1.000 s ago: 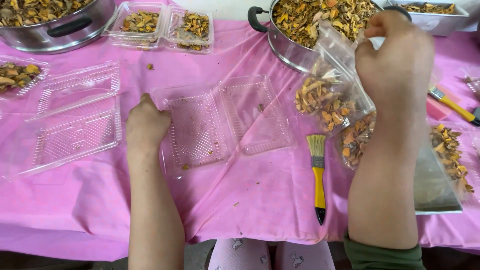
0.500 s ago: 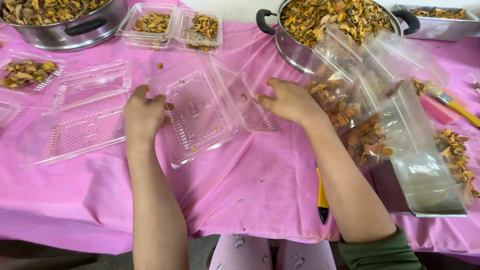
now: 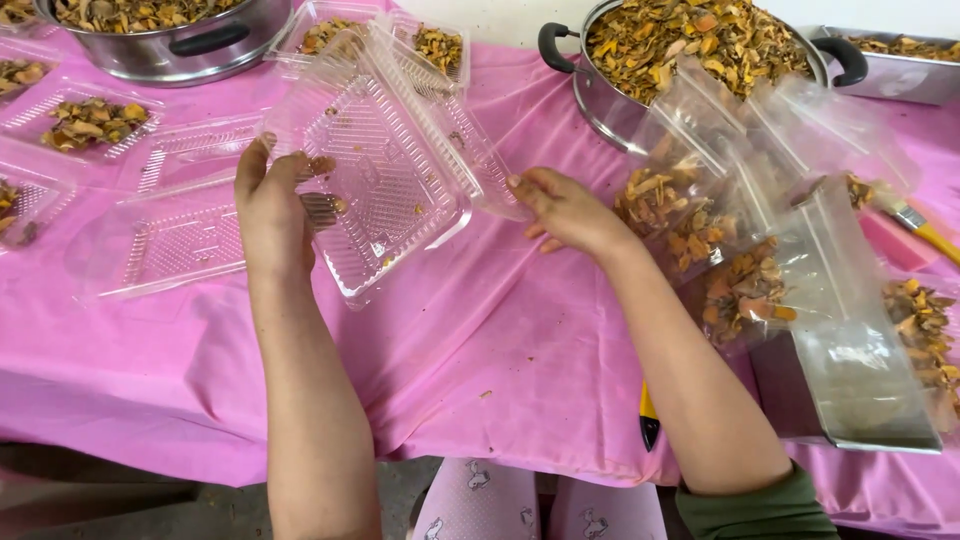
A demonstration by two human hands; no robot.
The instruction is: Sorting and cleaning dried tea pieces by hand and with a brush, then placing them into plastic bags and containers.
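A clear plastic clamshell box (image 3: 385, 180), empty apart from a few crumbs, is lifted and tilted above the pink tablecloth (image 3: 500, 340). My left hand (image 3: 272, 205) grips its left edge. My right hand (image 3: 562, 208) holds the edge of its hinged lid on the right side. The lid stands partly folded up behind the tray.
Clear bags of dried orange-yellow pieces (image 3: 730, 230) lean on a metal tray (image 3: 860, 420) at right. A steel pot (image 3: 700, 50) of the same pieces stands behind, another pot (image 3: 165, 30) at back left. Open empty and filled clamshells (image 3: 170, 230) lie at left. A yellow-handled brush (image 3: 925, 228) lies far right.
My right hand left the bags and came down to the clamshell's lid. Both hands have raised and tilted the box off the cloth. The view has shifted lower.
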